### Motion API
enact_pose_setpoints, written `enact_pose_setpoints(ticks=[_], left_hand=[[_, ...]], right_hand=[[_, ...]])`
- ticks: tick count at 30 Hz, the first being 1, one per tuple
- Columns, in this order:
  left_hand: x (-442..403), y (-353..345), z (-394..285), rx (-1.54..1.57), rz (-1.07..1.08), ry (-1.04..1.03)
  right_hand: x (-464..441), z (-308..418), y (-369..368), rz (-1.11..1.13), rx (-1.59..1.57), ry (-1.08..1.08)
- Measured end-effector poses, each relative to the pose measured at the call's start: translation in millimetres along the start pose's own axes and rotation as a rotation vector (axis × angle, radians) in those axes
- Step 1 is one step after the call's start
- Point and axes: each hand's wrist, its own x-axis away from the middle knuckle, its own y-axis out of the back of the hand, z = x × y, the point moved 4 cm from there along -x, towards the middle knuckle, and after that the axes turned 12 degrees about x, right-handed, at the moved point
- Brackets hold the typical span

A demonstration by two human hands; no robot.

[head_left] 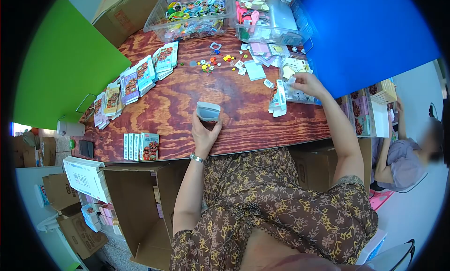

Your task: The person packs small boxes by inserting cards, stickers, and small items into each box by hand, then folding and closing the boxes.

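My left hand (205, 137) is wrapped round a small, open-topped carton (208, 112), held above the near middle of the table with its opening showing. Off to the right, my right hand (309, 85) pinches a small whitish piece (291, 80) whose kind I cannot make out. It is over a clear plastic tray (302, 99) of pale yellow and white cut pieces. Close by on the left of that tray lie a few flattened printed cartons (278, 99). A light-blue card (255, 70) and several small colourful trinkets (215, 61) lie scattered farther back.
Stacks of printed cartons (130, 88) line the table's left side; a row of filled-out boxes (141, 146) stands at the front left. Clear bins (197, 15) are at the back. Green (65, 64) and blue panels (370, 36) flank the table. Another person (403, 158) is at right.
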Motion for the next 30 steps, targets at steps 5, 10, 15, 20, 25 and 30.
enact_pose_setpoints(ticks=[5, 10, 15, 20, 25, 30], left_hand=[[-8, -10, -14, -0.102, -0.010, -0.051], [0, -20, -13, -0.094, -0.080, -0.035], [2, -20, -15, -0.076, -0.085, -0.068], [5, -21, -7, -0.073, -0.123, -0.062], [7, -17, -12, -0.064, -0.136, -0.178], [12, -17, -14, -0.114, -0.138, -0.274]], right_hand=[[10, 119, 24, -0.013, -0.397, 0.239], [22, 234, -28, 0.003, -0.206, 0.483], [18, 264, -76, -0.222, 0.308, 0.683], [25, 269, -85, -0.256, 0.521, 0.722], [46, 250, -71, -0.558, 0.218, 0.834], [47, 213, -109, -0.527, 0.007, 0.719]])
